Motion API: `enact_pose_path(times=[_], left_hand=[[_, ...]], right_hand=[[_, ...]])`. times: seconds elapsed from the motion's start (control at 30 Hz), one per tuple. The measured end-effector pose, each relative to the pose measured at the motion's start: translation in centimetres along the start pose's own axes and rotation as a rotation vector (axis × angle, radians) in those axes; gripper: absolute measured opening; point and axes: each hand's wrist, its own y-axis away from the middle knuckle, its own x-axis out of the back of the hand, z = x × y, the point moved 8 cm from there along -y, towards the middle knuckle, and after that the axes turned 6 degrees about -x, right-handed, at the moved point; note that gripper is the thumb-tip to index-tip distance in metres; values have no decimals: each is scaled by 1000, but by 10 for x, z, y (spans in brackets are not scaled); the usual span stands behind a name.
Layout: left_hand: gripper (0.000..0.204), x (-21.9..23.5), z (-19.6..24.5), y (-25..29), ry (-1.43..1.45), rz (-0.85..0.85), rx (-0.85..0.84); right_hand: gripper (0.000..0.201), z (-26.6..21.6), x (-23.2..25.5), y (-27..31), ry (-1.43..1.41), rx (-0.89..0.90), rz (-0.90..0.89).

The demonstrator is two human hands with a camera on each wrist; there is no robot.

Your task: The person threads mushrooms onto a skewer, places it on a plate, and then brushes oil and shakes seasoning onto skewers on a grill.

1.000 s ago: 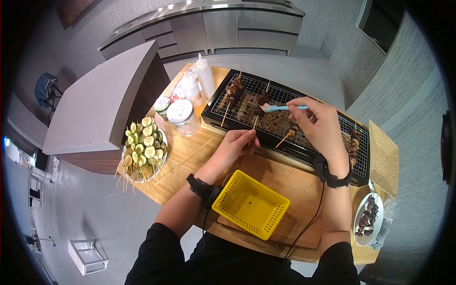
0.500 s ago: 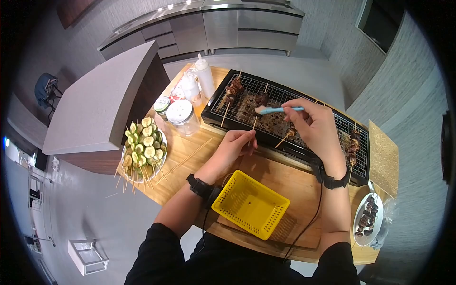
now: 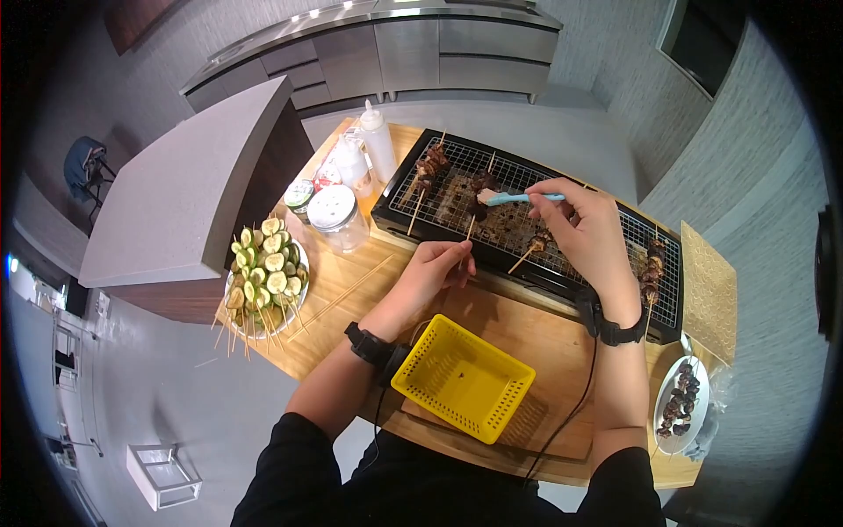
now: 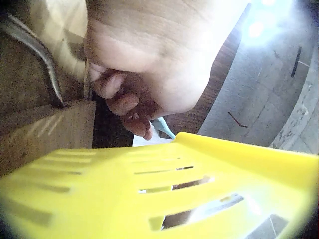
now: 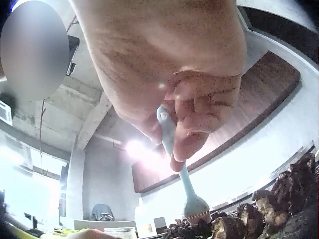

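In the head view my left hand [image 3: 436, 268] pinches the bare stick end of a meat skewer [image 3: 483, 184] lying over the black grill [image 3: 500, 256]. My right hand [image 3: 593, 233] grips a light blue basting brush [image 3: 518, 198], its bristles at that skewer's dark meat. From the right wrist, the brush [image 5: 185, 184] points down between thumb and fingers, bristles right at the meat. The left wrist view has my left hand [image 4: 149, 59] with curled fingers behind a yellow basket [image 4: 89, 184]; the skewer is hidden there.
More meat skewers [image 3: 428, 171] lie on the grill mesh. The yellow basket [image 3: 463, 376] sits on a wooden board [image 3: 562, 351] before me. Zucchini skewers [image 3: 268, 272], a lidded jar [image 3: 338, 220] and squeeze bottles [image 3: 378, 140] stand left. A plate of skewers [image 3: 694, 378] is at right.
The brush dipped slightly left and toward me along the skewer, then came back up to the meat. The left hand stays at the stick end.
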Motion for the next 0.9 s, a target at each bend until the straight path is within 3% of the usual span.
enact_pose_path(times=[0.9], left_hand=[[36, -2, 1, 2, 33, 8, 13]], right_hand=[[13, -3, -5, 2, -45, 21, 38]])
